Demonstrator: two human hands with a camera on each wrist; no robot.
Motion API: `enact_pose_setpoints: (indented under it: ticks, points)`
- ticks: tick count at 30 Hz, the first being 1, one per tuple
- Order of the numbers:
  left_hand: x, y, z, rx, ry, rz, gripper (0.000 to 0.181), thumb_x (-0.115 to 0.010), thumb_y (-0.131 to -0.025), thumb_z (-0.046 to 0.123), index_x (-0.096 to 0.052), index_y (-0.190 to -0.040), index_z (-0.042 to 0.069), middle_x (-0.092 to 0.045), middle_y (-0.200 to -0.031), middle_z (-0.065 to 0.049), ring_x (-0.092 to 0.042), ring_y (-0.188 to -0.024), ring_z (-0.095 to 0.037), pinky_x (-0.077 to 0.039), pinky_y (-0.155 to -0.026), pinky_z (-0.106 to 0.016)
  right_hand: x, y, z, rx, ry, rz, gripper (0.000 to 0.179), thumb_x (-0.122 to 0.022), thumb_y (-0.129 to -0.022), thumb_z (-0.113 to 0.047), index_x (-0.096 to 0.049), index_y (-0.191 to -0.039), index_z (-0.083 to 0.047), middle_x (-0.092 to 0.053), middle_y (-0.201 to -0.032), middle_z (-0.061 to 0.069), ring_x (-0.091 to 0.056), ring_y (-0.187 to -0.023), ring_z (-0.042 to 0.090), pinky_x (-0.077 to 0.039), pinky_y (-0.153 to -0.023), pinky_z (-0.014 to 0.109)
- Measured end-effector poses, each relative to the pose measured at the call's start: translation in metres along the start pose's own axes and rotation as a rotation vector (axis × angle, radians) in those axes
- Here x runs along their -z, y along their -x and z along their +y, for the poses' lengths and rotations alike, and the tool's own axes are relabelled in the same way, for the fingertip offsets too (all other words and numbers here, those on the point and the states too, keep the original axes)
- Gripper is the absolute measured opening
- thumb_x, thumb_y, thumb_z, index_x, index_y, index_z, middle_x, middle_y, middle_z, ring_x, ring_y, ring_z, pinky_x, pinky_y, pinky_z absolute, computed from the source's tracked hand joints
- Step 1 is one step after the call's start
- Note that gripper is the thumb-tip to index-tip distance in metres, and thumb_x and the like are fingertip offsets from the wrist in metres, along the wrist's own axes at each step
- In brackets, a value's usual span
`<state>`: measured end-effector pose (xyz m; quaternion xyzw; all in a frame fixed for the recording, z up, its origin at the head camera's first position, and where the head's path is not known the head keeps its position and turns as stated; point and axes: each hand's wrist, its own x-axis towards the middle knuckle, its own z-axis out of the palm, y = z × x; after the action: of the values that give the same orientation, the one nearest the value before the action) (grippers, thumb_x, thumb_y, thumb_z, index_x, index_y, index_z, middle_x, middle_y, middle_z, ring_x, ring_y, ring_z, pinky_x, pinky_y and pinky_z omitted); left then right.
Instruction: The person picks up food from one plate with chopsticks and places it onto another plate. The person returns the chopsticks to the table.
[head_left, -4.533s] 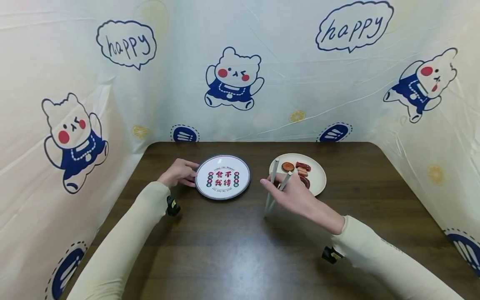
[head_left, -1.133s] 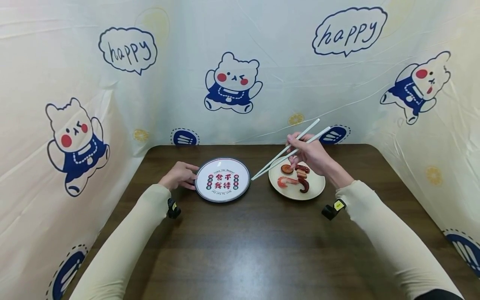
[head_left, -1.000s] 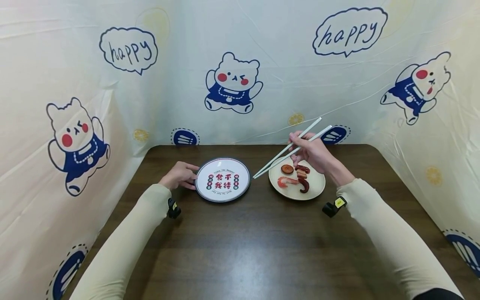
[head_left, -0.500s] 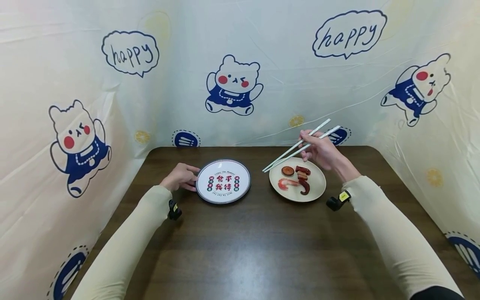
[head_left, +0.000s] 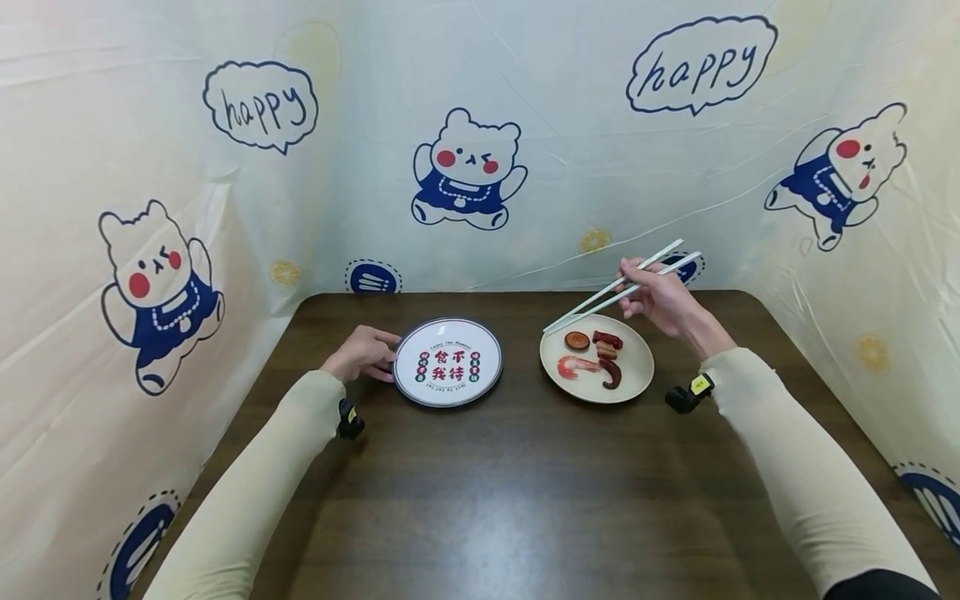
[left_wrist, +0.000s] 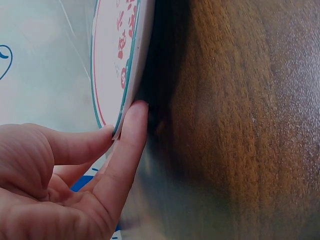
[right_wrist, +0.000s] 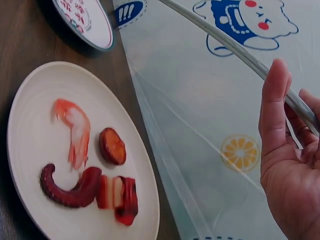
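My left hand (head_left: 363,353) pinches the left rim of a white printed plate (head_left: 480,342) with a dark blue edge. In the left wrist view, the thumb touches the plate's edge and a finger lies against its underside. My right hand (head_left: 663,302) holds a pair of pale chopsticks (head_left: 611,287) above the back right of a cream plate (head_left: 637,379). Their tips, close together, hang over that plate's back left rim with nothing between them. On the cream plate lie a shrimp (head_left: 577,366), an octopus tentacle (right_wrist: 65,192), a round brown slice (right_wrist: 112,146) and reddish layered meat pieces (right_wrist: 118,195).
Both plates stand on the far half of a dark wooden table (head_left: 465,483), a short gap apart. A patterned cloth (head_left: 465,50) hangs behind and along both sides. Small black cameras (head_left: 686,394) sit on the wrists.
My right hand, earlier low over the cream plate with the chopsticks upright, has risen; over the last second it drew rightward, away from the printed plate. The left hand stays at the printed plate's rim.
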<state>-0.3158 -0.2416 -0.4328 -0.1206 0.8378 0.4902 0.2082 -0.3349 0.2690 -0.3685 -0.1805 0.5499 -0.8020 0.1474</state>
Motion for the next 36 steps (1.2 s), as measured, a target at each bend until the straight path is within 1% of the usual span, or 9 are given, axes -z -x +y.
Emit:
enact_pose_setpoints:
  ticks: [5,11,18,27,30,33,36]
  points:
    - [-0.001,0.001,0.0,-0.001,-0.002,0.002,0.052,-0.06,-0.103,-0.003,-0.05,-0.154,-0.001,-0.056,-0.135,-0.03,-0.071,-0.092,-0.031,-0.066,-0.079,-0.039,0.008,0.004,0.003,0.01,0.015,0.081,0.029,-0.047,-0.114,-0.014,-0.064,-0.095,0.001,-0.069,-0.079,0.008,-0.065,-0.058,0.018,-0.061,-0.053,0.027]
    - [-0.002,0.001,-0.001,0.004,-0.004,0.006,0.052,-0.06,-0.103,-0.003,-0.05,-0.154,-0.001,-0.056,-0.134,-0.029,-0.071,-0.091,-0.03,-0.066,-0.078,-0.039,0.018,0.006,0.006,0.024,0.027,0.142,0.028,-0.05,-0.113,-0.014,-0.065,-0.094,-0.001,-0.069,-0.078,0.009,-0.066,-0.058,0.018,-0.061,-0.053,0.028]
    - [0.0,0.001,0.0,-0.002,0.001,0.001,0.053,-0.06,-0.103,-0.003,-0.05,-0.155,-0.001,-0.054,-0.137,-0.03,-0.071,-0.089,-0.029,-0.066,-0.079,-0.039,0.026,0.008,0.009,0.037,0.043,0.173,0.025,-0.051,-0.112,-0.013,-0.065,-0.094,-0.002,-0.067,-0.079,0.012,-0.067,-0.058,0.019,-0.062,-0.053,0.03]
    - [0.001,0.0,-0.002,0.001,0.005,-0.008,0.052,-0.061,-0.103,-0.002,-0.05,-0.155,0.0,-0.055,-0.136,-0.03,-0.072,-0.087,-0.028,-0.065,-0.079,-0.038,0.033,0.011,0.014,0.042,0.092,0.232,0.023,-0.053,-0.112,-0.012,-0.065,-0.095,-0.001,-0.067,-0.078,0.01,-0.067,-0.056,0.017,-0.062,-0.051,0.03]
    - [0.001,0.0,-0.001,0.004,0.013,-0.009,0.053,-0.061,-0.103,-0.002,-0.05,-0.155,0.0,-0.055,-0.137,-0.029,-0.072,-0.089,-0.029,-0.065,-0.08,-0.039,0.034,0.011,0.015,0.047,0.117,0.244,0.023,-0.054,-0.111,-0.012,-0.063,-0.097,0.003,-0.067,-0.078,0.009,-0.067,-0.055,0.017,-0.062,-0.051,0.03]
    - [0.001,-0.001,-0.001,0.005,0.016,-0.01,0.053,-0.061,-0.103,-0.002,-0.049,-0.155,0.0,-0.054,-0.138,-0.03,-0.072,-0.089,-0.029,-0.065,-0.08,-0.039,0.037,0.012,0.017,0.046,0.144,0.245,0.023,-0.054,-0.111,-0.014,-0.063,-0.097,0.001,-0.066,-0.078,0.009,-0.066,-0.055,0.017,-0.062,-0.051,0.03]
    - [0.001,-0.002,-0.001,0.007,0.014,-0.002,0.053,-0.06,-0.104,-0.002,-0.05,-0.155,0.001,-0.054,-0.139,-0.029,-0.072,-0.088,-0.029,-0.065,-0.079,-0.038,0.039,0.013,0.019,0.042,0.161,0.244,0.023,-0.054,-0.111,-0.014,-0.063,-0.099,0.003,-0.066,-0.079,0.008,-0.067,-0.056,0.017,-0.062,-0.052,0.03]
